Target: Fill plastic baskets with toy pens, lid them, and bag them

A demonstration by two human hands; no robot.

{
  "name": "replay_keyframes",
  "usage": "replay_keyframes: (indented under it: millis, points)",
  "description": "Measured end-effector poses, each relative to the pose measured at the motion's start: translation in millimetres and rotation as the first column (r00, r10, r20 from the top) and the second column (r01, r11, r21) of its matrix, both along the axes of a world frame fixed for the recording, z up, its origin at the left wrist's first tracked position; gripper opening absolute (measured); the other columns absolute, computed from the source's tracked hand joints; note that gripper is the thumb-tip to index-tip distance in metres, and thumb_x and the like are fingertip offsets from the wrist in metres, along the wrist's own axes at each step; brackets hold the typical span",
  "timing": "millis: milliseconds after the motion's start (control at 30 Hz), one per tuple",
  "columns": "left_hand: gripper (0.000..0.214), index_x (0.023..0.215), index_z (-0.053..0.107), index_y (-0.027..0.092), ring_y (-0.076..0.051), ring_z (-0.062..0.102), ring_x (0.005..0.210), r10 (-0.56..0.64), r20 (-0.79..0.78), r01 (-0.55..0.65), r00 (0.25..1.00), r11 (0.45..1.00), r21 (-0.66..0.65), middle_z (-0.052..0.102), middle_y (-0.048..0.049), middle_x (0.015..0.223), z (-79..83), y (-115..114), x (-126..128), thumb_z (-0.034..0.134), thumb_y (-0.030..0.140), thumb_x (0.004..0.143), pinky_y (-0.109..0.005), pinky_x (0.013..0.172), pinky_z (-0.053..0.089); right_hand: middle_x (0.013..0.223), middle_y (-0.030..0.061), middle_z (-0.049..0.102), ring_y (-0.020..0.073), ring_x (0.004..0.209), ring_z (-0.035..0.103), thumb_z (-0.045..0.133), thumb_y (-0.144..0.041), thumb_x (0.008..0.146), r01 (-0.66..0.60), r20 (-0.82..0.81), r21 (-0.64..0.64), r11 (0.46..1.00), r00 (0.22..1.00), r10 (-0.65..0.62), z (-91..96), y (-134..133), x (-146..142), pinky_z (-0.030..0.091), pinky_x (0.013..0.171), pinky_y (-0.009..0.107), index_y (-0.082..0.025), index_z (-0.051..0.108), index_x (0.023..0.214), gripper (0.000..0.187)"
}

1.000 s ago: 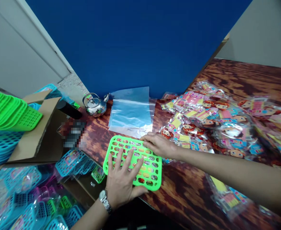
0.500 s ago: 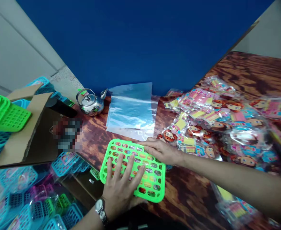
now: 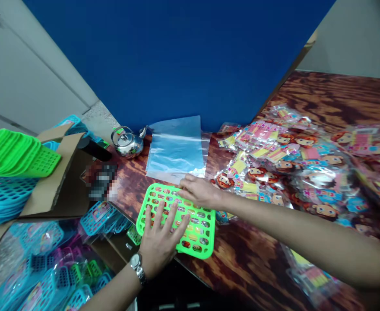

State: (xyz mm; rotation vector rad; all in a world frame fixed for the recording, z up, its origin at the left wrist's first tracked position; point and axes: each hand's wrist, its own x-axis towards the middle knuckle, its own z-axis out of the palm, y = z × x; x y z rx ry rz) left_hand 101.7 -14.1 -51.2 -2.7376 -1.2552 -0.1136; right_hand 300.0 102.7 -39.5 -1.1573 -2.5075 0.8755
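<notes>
A bright green plastic basket (image 3: 198,235), flat and full of oval holes on the side I see, lies at the near table edge. Coloured packets show through its holes. Across its left part my left hand (image 3: 160,239) rests flat with fingers spread, a metal watch (image 3: 137,268) on its wrist. My right hand (image 3: 198,190) is closed at the far rim, its fingers curled against the edge; the fingertips are partly hidden. Just beyond the basket lie clear plastic bags (image 3: 177,151), stacked flat.
Many printed packets (image 3: 274,162) are piled on the wood-patterned table (image 3: 242,259) at right. A metal kettle (image 3: 127,144) stands at back left. Left of the table, a cardboard box (image 3: 49,196) and stacked green baskets (image 3: 21,155) sit above bagged blue baskets (image 3: 47,280). A blue panel (image 3: 183,60) rises behind.
My right hand has shifted slightly left along the far rim. The basket sits a little higher in view. My left hand stays spread on it, and the view has turned slightly.
</notes>
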Motion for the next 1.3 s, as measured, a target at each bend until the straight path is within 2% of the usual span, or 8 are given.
replay_keyframes:
  millis: [200,533,800,933,1000,1133,1200,1300]
  points:
    - [0.068,0.14,0.031,0.032,-0.046,0.023,0.131,0.001,0.034,-0.002,0.999,0.999,0.046,0.036,-0.0133,0.143,-4.2,0.7,0.6,0.059,0.04,0.078,-0.069,0.099,0.017,0.069,0.0023,0.057,0.0139,0.065,0.05,0.043,-0.031,0.092,-0.02,0.028,-0.028,0.999,0.999,0.021,0.4,11.5,-16.2,0.03,0.06,0.025,-0.017,0.057,0.076,0.025]
    - [0.052,0.134,0.043,0.033,-0.045,0.03,0.129,0.016,0.123,-0.03,0.992,0.994,0.106,0.041,-0.0114,0.14,-8.5,2.0,3.8,0.057,0.035,0.083,-0.069,0.098,0.023,0.063,-0.0035,0.044,0.0101,0.057,0.039,0.044,-0.036,0.087,-0.095,-0.235,-0.472,0.876,0.972,-0.022,-8.6,21.1,-11.7,0.03,0.053,0.023,-0.019,0.046,0.073,0.022]
    - [0.059,0.136,0.04,0.031,-0.046,0.024,0.131,0.022,0.152,-0.025,0.988,0.999,0.022,0.031,-0.0127,0.146,-5.5,1.6,4.3,0.06,0.032,0.081,-0.066,0.101,0.021,0.066,-0.0017,0.05,0.0113,0.059,0.043,0.04,-0.032,0.088,-0.132,-0.176,-0.346,0.929,0.982,0.074,-10.4,26.2,-12.0,0.027,0.055,0.025,-0.02,0.048,0.076,0.019]
    - [0.079,0.142,0.029,0.023,-0.047,0.018,0.132,-0.066,0.122,0.09,0.99,0.974,-0.208,0.023,-0.0168,0.148,13.7,7.3,-6.3,0.05,0.063,0.077,-0.066,0.102,0.015,0.065,-0.0019,0.05,0.0112,0.059,0.043,0.04,-0.033,0.087,-0.119,-0.157,-0.29,0.95,0.985,0.076,-7.7,24.0,-13.3,0.027,0.056,0.025,-0.019,0.05,0.076,0.02]
    - [0.073,0.143,0.026,0.024,-0.042,0.019,0.134,-0.097,0.103,0.123,0.99,0.948,-0.293,0.022,-0.0141,0.149,22.7,11.9,-12.1,0.044,0.061,0.082,-0.062,0.104,0.017,0.064,-0.0023,0.049,0.0112,0.059,0.042,0.04,-0.034,0.088,-0.114,-0.165,-0.279,0.954,0.984,0.069,-5.6,22.3,-13.2,0.027,0.056,0.025,-0.019,0.05,0.076,0.021]
    - [0.049,0.137,0.035,0.036,-0.033,0.027,0.13,-0.064,0.106,0.091,0.992,0.958,-0.272,0.032,-0.0073,0.145,28.5,22.2,-16.3,0.046,0.037,0.09,-0.054,0.103,0.024,0.063,-0.0034,0.046,0.0109,0.059,0.041,0.041,-0.034,0.088,-0.104,-0.204,-0.283,0.953,0.978,0.046,-4.4,19.9,-12.1,0.029,0.057,0.024,-0.019,0.05,0.075,0.021]
    - [0.049,0.133,0.042,0.038,-0.034,0.031,0.127,-0.079,0.122,0.11,0.989,0.957,-0.269,0.032,-0.0076,0.144,27.8,28.0,-15.6,0.052,0.044,0.086,-0.054,0.101,0.027,0.064,-0.0036,0.046,0.0109,0.061,0.041,0.043,-0.034,0.088,-0.105,-0.235,-0.297,0.949,0.971,0.034,-6.9,20.2,-11.8,0.03,0.057,0.024,-0.019,0.049,0.073,0.022]
    - [0.055,0.128,0.048,0.039,-0.041,0.023,0.13,-0.125,0.109,0.149,0.986,0.956,-0.252,0.018,-0.0069,0.15,26.0,36.4,-15.8,0.057,0.057,0.077,-0.059,0.1,0.023,0.065,-0.0036,0.046,0.0107,0.063,0.041,0.045,-0.037,0.087,-0.103,-0.278,-0.356,0.929,0.961,0.0,-13.8,22.1,-11.8,0.031,0.056,0.023,-0.02,0.048,0.071,0.024]
